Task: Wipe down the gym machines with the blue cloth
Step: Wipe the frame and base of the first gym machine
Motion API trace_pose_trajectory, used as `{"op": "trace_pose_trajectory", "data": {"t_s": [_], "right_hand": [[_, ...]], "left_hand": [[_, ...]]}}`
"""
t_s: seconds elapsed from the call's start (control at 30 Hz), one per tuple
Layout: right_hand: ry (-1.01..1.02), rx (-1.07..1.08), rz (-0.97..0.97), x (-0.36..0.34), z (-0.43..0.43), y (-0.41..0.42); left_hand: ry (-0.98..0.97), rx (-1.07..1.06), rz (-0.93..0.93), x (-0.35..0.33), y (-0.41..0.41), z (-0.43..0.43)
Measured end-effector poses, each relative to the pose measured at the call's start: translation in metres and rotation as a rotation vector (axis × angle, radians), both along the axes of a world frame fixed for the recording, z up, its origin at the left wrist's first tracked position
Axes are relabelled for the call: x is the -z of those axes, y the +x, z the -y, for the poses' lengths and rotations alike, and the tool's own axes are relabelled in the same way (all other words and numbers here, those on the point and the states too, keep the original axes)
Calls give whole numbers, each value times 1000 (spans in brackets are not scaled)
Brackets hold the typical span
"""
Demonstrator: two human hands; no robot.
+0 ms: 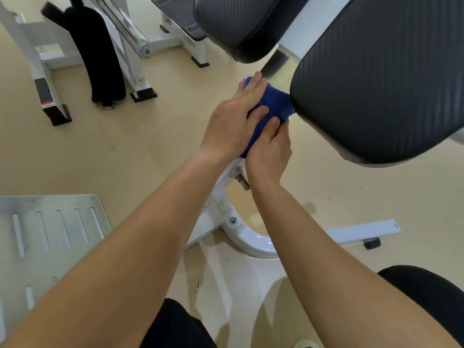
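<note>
Left hand [236, 119] clasps the blue cloth [273, 101]: fingers lie nearly straight over its far side, thumb pressed on the near face. Right hand [268, 151] grips the same cloth from below, thumb on top, other fingers curled under and out of sight. Both forearms are bare and reach forward, wrists close, hands touching.

Count: 2 hands, 1 cloth, 2 black pads, 1 slotted plate.

Cloth is bunched round the white frame post [227, 175] and touches the left corner of the large black pad [376, 84].

Positions from that pad:
- second black pad [233, 23]: up-left, white bar [301, 28] between the two
- brass-coloured pin [242, 182]: below-left, sticks out of the post just under the right wrist
- bolt head [233, 219]: further down, on the curved white base
- flat white foot bar [364, 231]: below, on the floor, with a black rubber foot [372, 243] at its near edge
- slotted metal plate [50, 234]: far lower-left
- treaded black footplate [180, 18]: upper-left, beyond the second pad
- chrome bar [130, 33]: far upper-left, on another white-framed machine. A black upright object [100, 59] stands beside it, can't tell what it is.

Knees in black show at the bottom edge.
</note>
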State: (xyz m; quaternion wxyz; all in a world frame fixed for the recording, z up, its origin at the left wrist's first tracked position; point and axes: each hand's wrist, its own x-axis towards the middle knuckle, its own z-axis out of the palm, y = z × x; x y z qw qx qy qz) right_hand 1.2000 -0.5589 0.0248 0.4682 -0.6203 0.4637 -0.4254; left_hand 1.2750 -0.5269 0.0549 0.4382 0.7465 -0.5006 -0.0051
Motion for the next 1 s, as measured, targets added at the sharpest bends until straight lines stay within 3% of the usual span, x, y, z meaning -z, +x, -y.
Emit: {"op": "trace_pose_trajectory", "data": {"t_s": [0.2, 0.43, 0.67, 0.77, 0.87, 1.0], "right_hand": [[11, -184, -160, 17, -17, -15], [-37, -130, -66, 2, -17, -5], [-361, -328, -331, 20, -34, -41], [-561, -287, -523, 19, -33, -48], [-730, -339, -689, 22, -28, -51], [-729, -411, -759, 25, -20, -52]], "left_hand": [[72, -46, 52, 29, -2, -33], [4, -74, -31, 12, 16, -5], [-135, -428, -138, 37, 14, -21], [-128, -529, -60, 33, 14, -18], [-136, -500, -49, 34, 4, -20], [-45, -331, -72, 45, -7, -30]]}}
